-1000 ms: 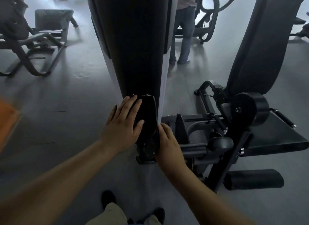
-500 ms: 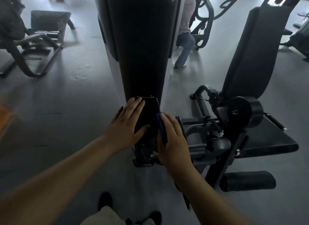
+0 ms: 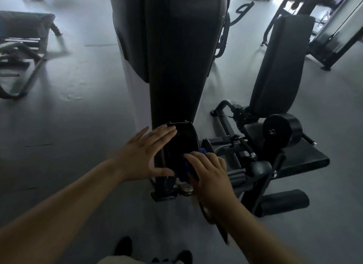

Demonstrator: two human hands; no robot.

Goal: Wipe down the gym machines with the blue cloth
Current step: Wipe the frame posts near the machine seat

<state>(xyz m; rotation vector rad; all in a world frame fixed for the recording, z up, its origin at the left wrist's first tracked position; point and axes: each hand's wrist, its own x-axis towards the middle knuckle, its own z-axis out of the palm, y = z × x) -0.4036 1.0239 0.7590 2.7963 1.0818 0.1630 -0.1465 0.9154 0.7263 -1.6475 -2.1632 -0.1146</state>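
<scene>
A tall black gym machine column (image 3: pixel 176 57) stands in front of me, ending in a small black cover (image 3: pixel 183 140) near the floor. My left hand (image 3: pixel 145 153) rests flat against the cover's left side, fingers spread. My right hand (image 3: pixel 210 173) presses the blue cloth (image 3: pixel 184 169) against the cover's lower right side. Only folds of the cloth show under and above my fingers.
To the right stands a black seat (image 3: pixel 306 161) with an upright back pad (image 3: pixel 280 67) and a round roller pad (image 3: pixel 282 132). A bench frame (image 3: pixel 23 47) sits at the far left. My shoes (image 3: pixel 123 246) are on the grey floor below.
My right hand has slid from the cover's right edge onto its front lower part, and the blue cloth now shows. The left hand has spread its fingers. The person behind has gone from view.
</scene>
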